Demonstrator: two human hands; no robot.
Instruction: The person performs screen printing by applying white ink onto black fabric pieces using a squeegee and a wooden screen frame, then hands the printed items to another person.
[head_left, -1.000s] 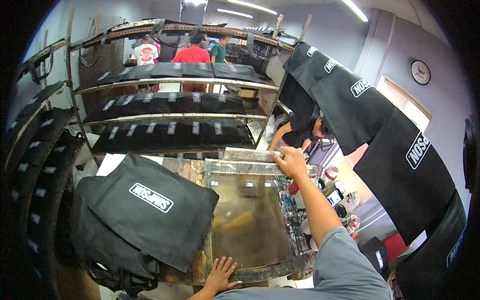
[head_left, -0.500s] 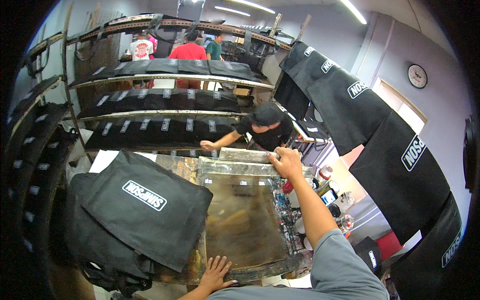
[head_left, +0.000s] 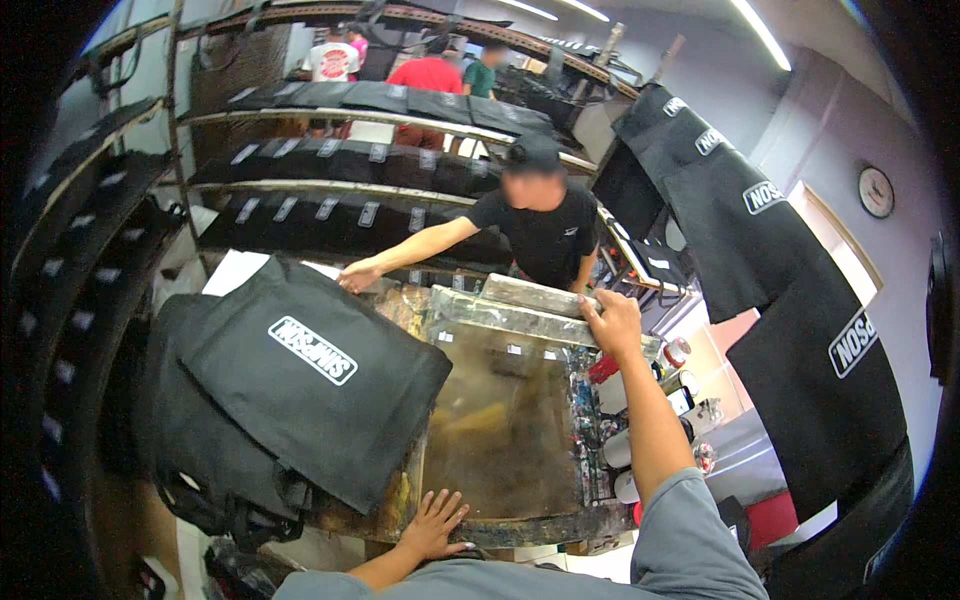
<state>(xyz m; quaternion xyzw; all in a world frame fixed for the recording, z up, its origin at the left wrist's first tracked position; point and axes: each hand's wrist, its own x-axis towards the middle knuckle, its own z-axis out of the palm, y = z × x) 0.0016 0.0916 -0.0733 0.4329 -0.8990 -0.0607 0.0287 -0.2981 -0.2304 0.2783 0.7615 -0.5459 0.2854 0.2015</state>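
Observation:
A screen-printing frame (head_left: 490, 480) with a brownish, see-through mesh lies on the worktable before me. My right hand (head_left: 612, 325), arm stretched out, is closed round the right end of a worn wooden squeegee (head_left: 540, 294) at the frame's far edge. Near the frame's close left corner, my left hand (head_left: 432, 525) rests flat with its fingers spread. Left of the frame is a pile of black fabric bags; the top bag (head_left: 300, 400) bears a white printed label. Across the table a co-worker in a black cap reaches a hand (head_left: 360, 275) to that bag's far edge.
Paint containers (head_left: 620, 450) and a phone (head_left: 681, 401) crowd the right side. Racks (head_left: 400, 122) of labelled black pieces stand behind the co-worker and at left. More black printed pieces (head_left: 800, 390) hang at right. Other people stand beyond the racks.
The co-worker has straightened up and reached leftward to the top bag's far edge. The view has shifted, so the scene sits further right. My hands keep their places on the squeegee and frame.

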